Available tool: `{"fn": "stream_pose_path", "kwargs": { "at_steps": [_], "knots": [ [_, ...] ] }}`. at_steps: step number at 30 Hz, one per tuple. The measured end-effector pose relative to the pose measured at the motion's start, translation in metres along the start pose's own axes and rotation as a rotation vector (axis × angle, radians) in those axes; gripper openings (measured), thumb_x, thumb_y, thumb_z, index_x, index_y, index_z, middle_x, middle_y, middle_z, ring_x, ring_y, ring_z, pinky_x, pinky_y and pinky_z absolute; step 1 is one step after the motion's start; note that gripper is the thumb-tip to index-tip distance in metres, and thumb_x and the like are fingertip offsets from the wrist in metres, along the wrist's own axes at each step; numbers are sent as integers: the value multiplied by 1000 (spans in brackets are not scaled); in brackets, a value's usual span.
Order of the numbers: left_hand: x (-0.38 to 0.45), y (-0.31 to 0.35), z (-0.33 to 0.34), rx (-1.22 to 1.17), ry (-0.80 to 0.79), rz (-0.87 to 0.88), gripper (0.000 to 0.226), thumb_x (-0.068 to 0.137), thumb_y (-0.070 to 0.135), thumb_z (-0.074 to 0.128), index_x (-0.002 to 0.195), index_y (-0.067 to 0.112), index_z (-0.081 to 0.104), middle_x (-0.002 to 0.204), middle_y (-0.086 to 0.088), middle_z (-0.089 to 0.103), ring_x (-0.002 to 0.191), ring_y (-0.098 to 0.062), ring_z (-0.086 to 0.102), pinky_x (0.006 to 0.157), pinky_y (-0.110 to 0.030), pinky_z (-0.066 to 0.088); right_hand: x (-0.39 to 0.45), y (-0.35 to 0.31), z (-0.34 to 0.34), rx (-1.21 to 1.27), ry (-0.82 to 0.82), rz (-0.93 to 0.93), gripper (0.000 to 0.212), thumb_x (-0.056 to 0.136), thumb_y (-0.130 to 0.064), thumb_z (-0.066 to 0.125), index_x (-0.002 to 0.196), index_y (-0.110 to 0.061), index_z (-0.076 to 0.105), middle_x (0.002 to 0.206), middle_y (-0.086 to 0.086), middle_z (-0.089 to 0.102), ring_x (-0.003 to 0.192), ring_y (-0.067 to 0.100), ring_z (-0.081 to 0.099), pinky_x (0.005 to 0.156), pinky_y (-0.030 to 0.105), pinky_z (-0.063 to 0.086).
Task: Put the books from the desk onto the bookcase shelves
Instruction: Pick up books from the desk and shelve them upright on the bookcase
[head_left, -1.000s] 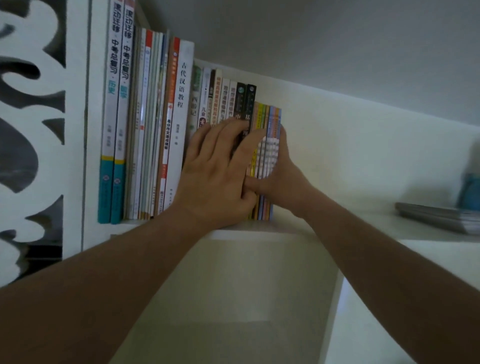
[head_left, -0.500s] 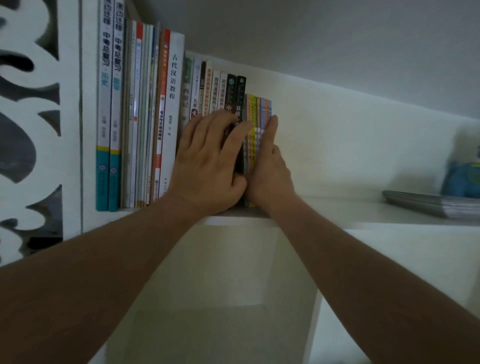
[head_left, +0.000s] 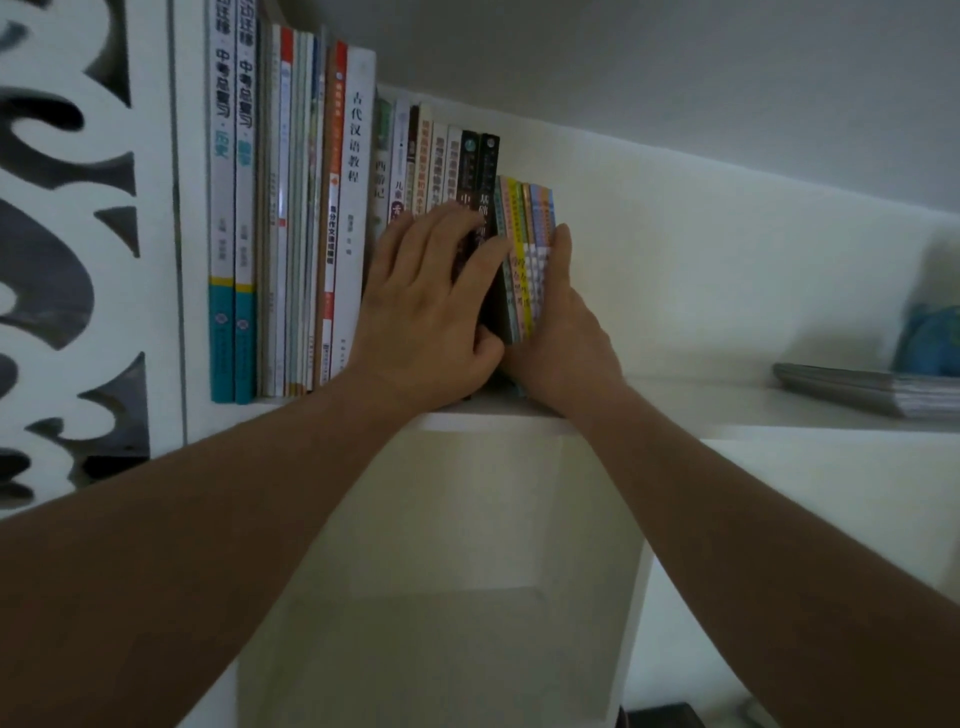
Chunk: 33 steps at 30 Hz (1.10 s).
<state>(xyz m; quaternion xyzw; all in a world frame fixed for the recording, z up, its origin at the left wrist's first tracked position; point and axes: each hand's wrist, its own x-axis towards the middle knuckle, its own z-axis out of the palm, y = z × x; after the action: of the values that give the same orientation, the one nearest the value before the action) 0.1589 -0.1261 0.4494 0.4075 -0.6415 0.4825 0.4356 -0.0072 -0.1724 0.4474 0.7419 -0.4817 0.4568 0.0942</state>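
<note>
Reaching up to the top shelf (head_left: 675, 400) of the white bookcase, we have both hands at the right end of a row of upright books. Our left hand (head_left: 426, 317) lies flat against the spines, fingers straight and spread, covering the lower parts of two black-spined books (head_left: 480, 166) and the pale spines just left of them. Our right hand (head_left: 558, 332) stands on edge against the outer face of the thin colourful booklets (head_left: 524, 218) that end the row, fingers straight and pointing up along them, the thumb down by the shelf near our left thumb. Neither hand curls around anything; both press with open palms, close together, with only the booklets between them.

The booklets stand upright, touching the black-spined books on their left. Farther left the row runs on through a tall white book (head_left: 356, 208) with black characters, an orange-spined one (head_left: 332, 208), several thin pale volumes, and two tall books with teal bases (head_left: 232, 343) against the bookcase's side wall. Beyond that wall we see a white carved panel (head_left: 67, 249). To the far right on the same shelf lies a flat stack of magazines (head_left: 878, 389), with a blurred blue object (head_left: 930, 340) behind it. Below the shelf is an open white compartment (head_left: 457, 545).
</note>
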Motion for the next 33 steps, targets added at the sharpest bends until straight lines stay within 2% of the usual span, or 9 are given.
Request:
{"fn": "stream_pose_path", "kwargs": {
  "at_steps": [6,11,14,16,20,23,26,30,33],
  "knots": [
    [-2,-1,0,-3,-18,-5,69,76,35,62,141,12,60,147,-20,53,141,-39,46,120,-59,28,-24,12,-10,-57,-130,15,123,85,-69,64,155,-41,-33,154,8,47,124,31,61,97,54,55],
    [-1,-2,-6,3,-108,8,72,78,35,64,146,12,55,153,-22,46,147,-41,38,123,-61,22,-72,55,-41,-301,-138,2,72,105,-63,34,167,-31,18,157,0,50,131,28,58,98,44,49],
    [-24,11,-17,-28,-329,-24,77,84,41,59,156,22,40,171,-19,14,160,-41,4,127,-65,7,-98,101,-54,-304,-16,-106,68,102,-60,33,151,-18,54,145,4,63,125,33,62,106,47,44],
    [-50,34,-26,-126,-366,-92,69,89,40,56,155,25,42,171,-16,14,159,-43,3,126,-66,11,-114,133,-59,-291,9,-177,67,97,-57,42,147,-15,58,148,7,60,136,34,55,117,52,36],
    [-83,115,-34,-457,-386,-83,56,86,29,65,141,22,59,154,-7,42,144,-31,34,118,-37,26,-149,168,-71,-125,-23,-260,67,96,-40,51,157,-14,45,168,6,36,159,30,25,122,52,37],
    [-95,200,-14,-624,-391,-91,52,83,19,68,135,19,65,138,-5,53,130,-28,43,113,-18,23,-187,206,-85,15,-57,-260,54,97,-20,61,150,-11,56,169,5,35,154,20,36,113,19,39],
    [-121,295,21,-759,-478,-157,54,82,22,68,136,20,63,137,-2,51,130,-22,42,110,-20,29,-242,281,-107,60,-138,-151,48,95,-16,62,143,-12,62,161,1,47,142,13,51,106,8,39],
    [-179,412,91,-843,-791,-280,59,84,22,74,140,33,56,145,7,41,132,-5,31,110,-24,30,-320,425,-142,55,-247,246,45,98,-17,63,141,-28,63,127,-14,68,103,2,65,92,29,58],
    [-231,493,144,-812,-1114,-444,60,86,30,74,142,36,54,153,5,33,137,-14,34,113,-32,35,-381,522,-148,-9,-452,559,49,101,-20,63,149,-29,56,138,-8,62,121,16,61,104,35,50]
  ]
}}
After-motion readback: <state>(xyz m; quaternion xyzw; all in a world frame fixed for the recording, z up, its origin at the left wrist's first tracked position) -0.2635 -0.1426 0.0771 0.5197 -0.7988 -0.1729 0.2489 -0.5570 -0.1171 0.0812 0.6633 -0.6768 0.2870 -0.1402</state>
